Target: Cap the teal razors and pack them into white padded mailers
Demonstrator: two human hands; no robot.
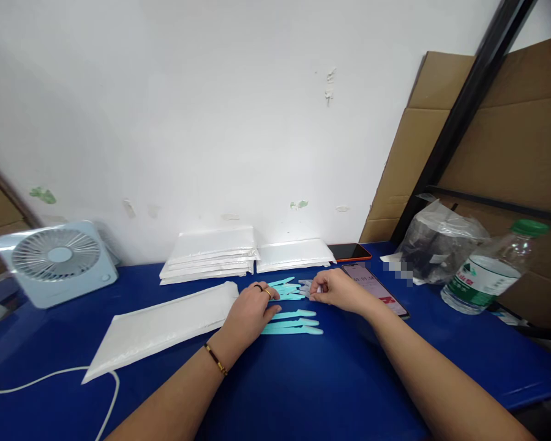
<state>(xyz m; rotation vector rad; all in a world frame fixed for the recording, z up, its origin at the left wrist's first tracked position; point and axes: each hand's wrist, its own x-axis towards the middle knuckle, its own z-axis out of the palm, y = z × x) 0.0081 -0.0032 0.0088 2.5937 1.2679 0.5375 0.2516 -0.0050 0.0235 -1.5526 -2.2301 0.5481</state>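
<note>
Several slim teal plastic sticks [294, 321] lie on the blue table [303, 392], some in a loose row near me and more in a small pile [287, 288] just behind. My left hand [250, 312] rests with curled fingers on the near end of these sticks; it wears two rings and a thin bracelet. My right hand [333, 289] pinches a pale small piece [308, 286] at the right end of the pile. A white padded envelope [165, 324] lies flat just left of my left hand.
Two stacks of white padded envelopes [211, 254] sit against the wall. Two phones [376, 288] lie right of my hands. A water bottle [487, 269] and a plastic bag [441, 239] stand at right, a small fan [57, 260] with its white cable [50, 376] at left, cardboard behind.
</note>
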